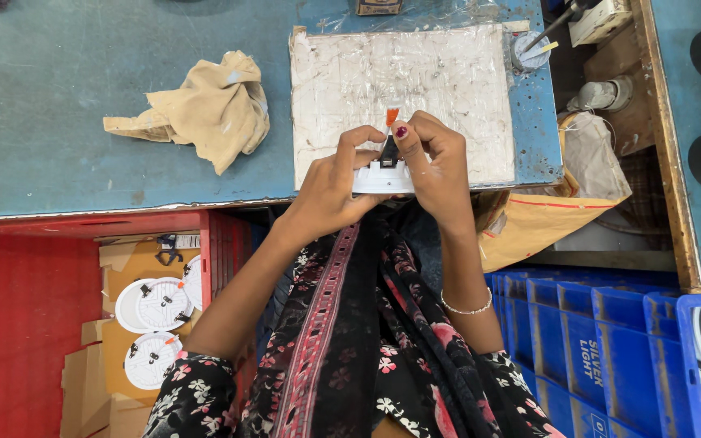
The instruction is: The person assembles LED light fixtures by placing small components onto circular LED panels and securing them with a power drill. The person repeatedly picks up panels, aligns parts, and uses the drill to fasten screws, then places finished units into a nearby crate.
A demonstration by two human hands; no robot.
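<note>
White round light fitting (pixel 379 178): held edge-on between both hands at the near edge of the blue workbench (pixel 58 105), in front of a plastic-wrapped white board (pixel 448 81). Left hand (pixel 330 191): fingers curled around the fitting's left side, grasping it. Right hand (pixel 440 166): fingers clenched on the right side, thumb pressing a black spring clip (pixel 389 150) with an orange tip (clip partly hidden). Beige rag (pixel 208 109): crumpled on the bench, well apart. Red crate (pixel 18 316): lower left, holding cardboard and similar white fittings (pixel 160 304). Blue crates (pixel 602 341): lower right.
</note>
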